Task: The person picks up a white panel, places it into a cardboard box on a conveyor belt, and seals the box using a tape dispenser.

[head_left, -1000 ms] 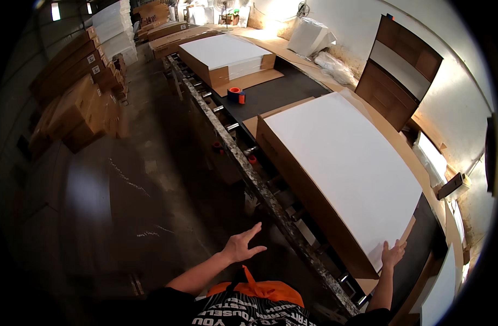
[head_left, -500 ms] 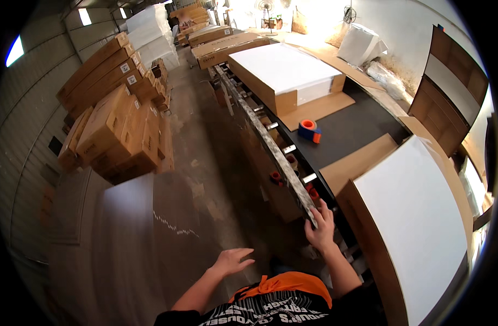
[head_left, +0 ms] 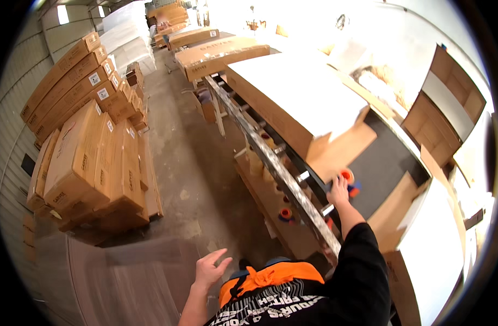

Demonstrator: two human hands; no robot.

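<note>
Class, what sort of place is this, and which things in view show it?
Probably a packing area in a factory or warehouse: stacked brown cartons stand on the left, a white-topped open carton lies on a roller line, and a tape dispenser is at the right hand.

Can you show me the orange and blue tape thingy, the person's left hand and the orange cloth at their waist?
Tape dispenser (head_left: 353, 188): head view, on its blue body.
Left hand (head_left: 208, 270): head view, on the middle of the hand.
Orange cloth (head_left: 288, 273): head view, on its broad front.
</note>
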